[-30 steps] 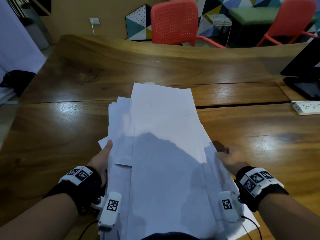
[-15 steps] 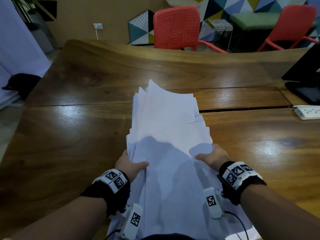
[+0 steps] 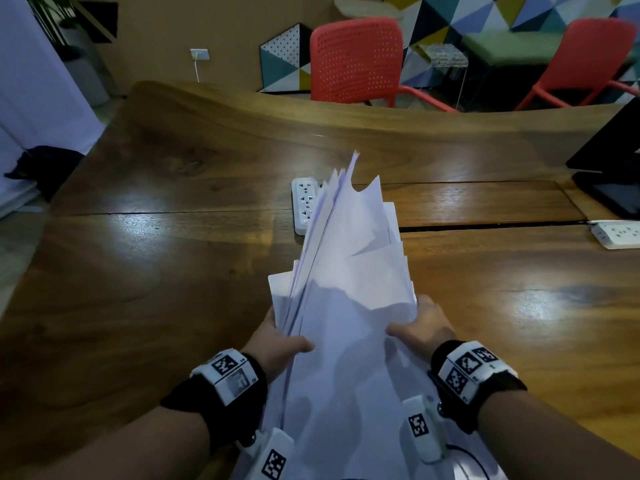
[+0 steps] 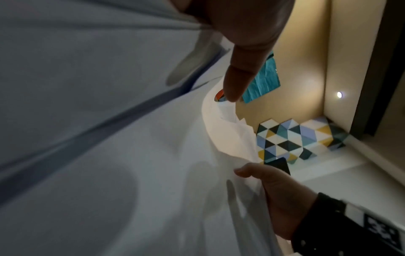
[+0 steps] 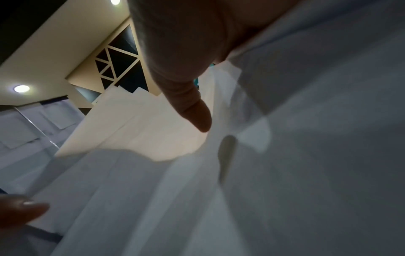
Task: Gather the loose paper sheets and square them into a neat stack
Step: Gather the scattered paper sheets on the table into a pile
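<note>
Both hands, the left hand (image 3: 277, 344) and right hand (image 3: 424, 327), grip opposite sides of the uneven paper sheets (image 3: 349, 271), thumbs on top, holding them tilted up above the wooden surface (image 3: 138, 271), just this side of a white power strip (image 3: 304, 204).

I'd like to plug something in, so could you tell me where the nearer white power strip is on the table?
In the head view the white power strip lies mid-table on the wooden table, just left of the raised paper sheets, partly hidden behind their far edge.
</note>
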`<action>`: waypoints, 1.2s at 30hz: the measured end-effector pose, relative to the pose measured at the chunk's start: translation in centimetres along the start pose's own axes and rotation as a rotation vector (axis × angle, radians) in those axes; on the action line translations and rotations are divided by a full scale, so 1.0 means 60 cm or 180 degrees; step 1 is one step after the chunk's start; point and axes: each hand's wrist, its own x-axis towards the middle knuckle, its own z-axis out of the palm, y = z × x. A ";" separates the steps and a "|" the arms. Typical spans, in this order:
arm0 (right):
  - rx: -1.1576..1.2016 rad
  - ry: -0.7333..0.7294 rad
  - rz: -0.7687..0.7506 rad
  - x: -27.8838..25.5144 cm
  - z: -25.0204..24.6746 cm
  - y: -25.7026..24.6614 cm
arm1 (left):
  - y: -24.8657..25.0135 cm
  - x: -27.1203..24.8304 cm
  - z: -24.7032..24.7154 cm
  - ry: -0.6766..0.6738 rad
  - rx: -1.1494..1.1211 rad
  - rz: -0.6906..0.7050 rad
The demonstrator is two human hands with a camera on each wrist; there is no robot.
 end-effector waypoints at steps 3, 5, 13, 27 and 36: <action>0.0701 0.0005 0.0322 0.009 -0.012 -0.001 | 0.003 -0.003 -0.004 -0.0179 -0.0599 -0.0092; 0.0777 -0.0082 0.0485 0.021 -0.017 0.003 | 0.009 -0.011 -0.014 -0.0361 -0.1148 -0.0234; -0.0043 -0.0286 0.0377 0.028 -0.007 -0.013 | -0.008 -0.007 0.000 -0.0049 -0.0129 0.0004; 0.2292 -0.1133 0.0158 0.019 -0.045 0.004 | -0.020 -0.031 -0.013 0.0475 0.0231 0.0528; 0.2721 0.0045 -0.0931 -0.046 -0.124 -0.071 | 0.110 -0.080 -0.016 0.1238 0.0618 0.1439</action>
